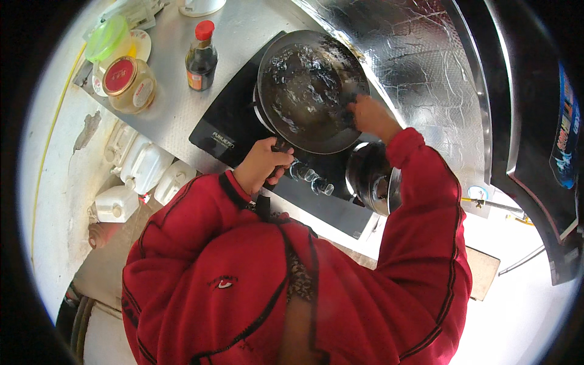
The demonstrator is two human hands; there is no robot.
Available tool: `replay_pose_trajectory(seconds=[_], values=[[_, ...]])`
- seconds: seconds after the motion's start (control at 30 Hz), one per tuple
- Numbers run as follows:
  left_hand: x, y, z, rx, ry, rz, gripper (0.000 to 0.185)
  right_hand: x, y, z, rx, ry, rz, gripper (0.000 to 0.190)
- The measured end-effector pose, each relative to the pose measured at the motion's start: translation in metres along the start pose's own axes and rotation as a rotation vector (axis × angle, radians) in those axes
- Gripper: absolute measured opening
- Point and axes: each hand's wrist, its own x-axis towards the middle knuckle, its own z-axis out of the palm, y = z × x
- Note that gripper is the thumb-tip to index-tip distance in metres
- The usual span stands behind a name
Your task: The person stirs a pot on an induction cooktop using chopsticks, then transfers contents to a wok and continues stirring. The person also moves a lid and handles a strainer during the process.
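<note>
A dark wok (301, 91) sits tilted over a black glass-topped stove (219, 132), with sloshing, glinting liquid in it. My left hand (267, 164) is closed around the wok's handle (280, 150) at its near edge. Inside the right side of the wok is my right hand (367, 114), its fingers around a dark, blurred thing pressed near the wall; what it is I cannot tell. Below my right wrist stands a dark metal pot (374, 178) on the other side of the stove, partly hidden by my sleeve. Two glassy stove knobs (312, 178) lie between wok and pot.
A bottle of dark sauce with a red cap (201, 64) stands left of the stove. Farther left are a red-lidded glass jar (130, 86), a plate (142, 43) and a green plastic lid (107, 39). Foil sheeting (419, 59) lines the wall behind. Plastic jugs (146, 166) stand below the counter.
</note>
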Motion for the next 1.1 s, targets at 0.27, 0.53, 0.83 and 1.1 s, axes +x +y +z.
replay_pose_trajectory(seconds=[0.27,0.53,0.83,1.1], values=[[0.000,0.000,0.001,-0.029,0.005,-0.008,0.014,-0.026,-0.066,-0.016,0.595,-0.116,-0.123,0.036],[-0.002,0.000,-0.002,-0.007,-0.015,-0.009,0.018,0.015,-0.125,-0.070,1.367,-0.096,-0.056,0.040],[-0.001,0.000,-0.002,0.006,-0.025,0.005,0.019,0.130,-0.133,-0.101,1.942,0.389,0.334,0.038],[-0.005,0.003,0.000,-0.008,-0.024,0.020,0.018,0.169,-0.045,-0.078,2.236,0.893,0.742,0.020]])
